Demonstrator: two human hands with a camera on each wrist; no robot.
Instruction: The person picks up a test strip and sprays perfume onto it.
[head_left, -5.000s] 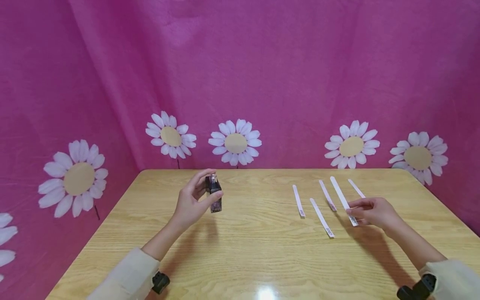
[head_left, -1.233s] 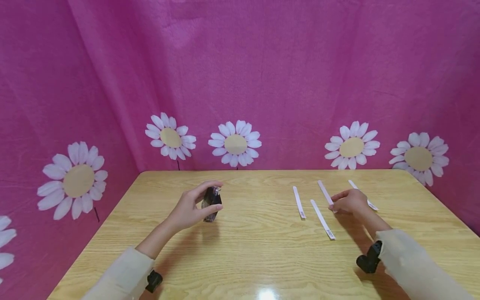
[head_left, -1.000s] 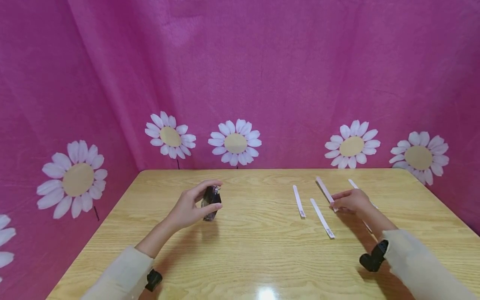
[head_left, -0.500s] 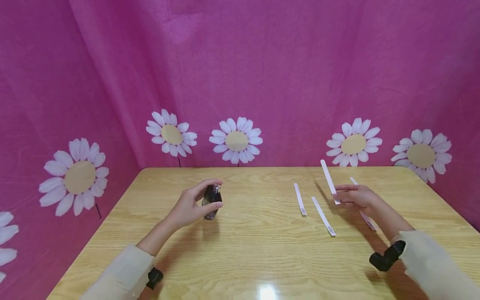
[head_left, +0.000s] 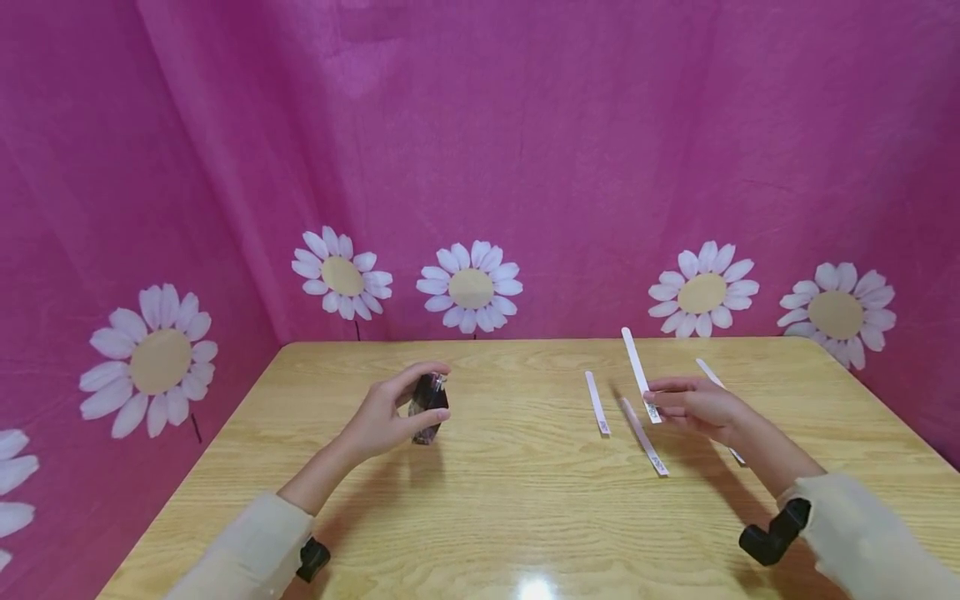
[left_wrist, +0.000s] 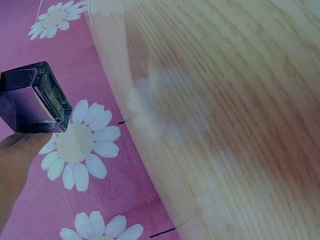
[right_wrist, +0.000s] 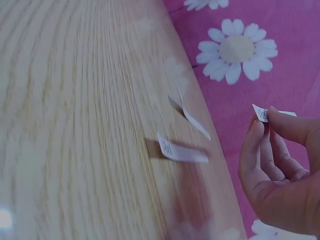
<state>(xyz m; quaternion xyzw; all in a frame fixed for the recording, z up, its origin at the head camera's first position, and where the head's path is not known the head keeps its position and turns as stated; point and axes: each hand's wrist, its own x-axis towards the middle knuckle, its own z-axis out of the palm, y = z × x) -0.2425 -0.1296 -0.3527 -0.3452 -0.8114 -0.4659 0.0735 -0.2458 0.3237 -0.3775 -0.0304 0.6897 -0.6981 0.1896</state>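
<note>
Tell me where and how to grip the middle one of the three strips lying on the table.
Probably best to pinch the middle strip by its printed near end, coming from the near side: in the right wrist view that end curls up off the table, leaving room underneath.

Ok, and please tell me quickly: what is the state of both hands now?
Left hand: holding the dark glass bottle.
Right hand: pinching a white paper strip near its printed end.

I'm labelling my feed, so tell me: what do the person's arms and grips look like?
The left sleeve and right sleeve are plain cream. Each has a black, blocky device by the wrist. The left grip and right grip are ungloved.
</note>
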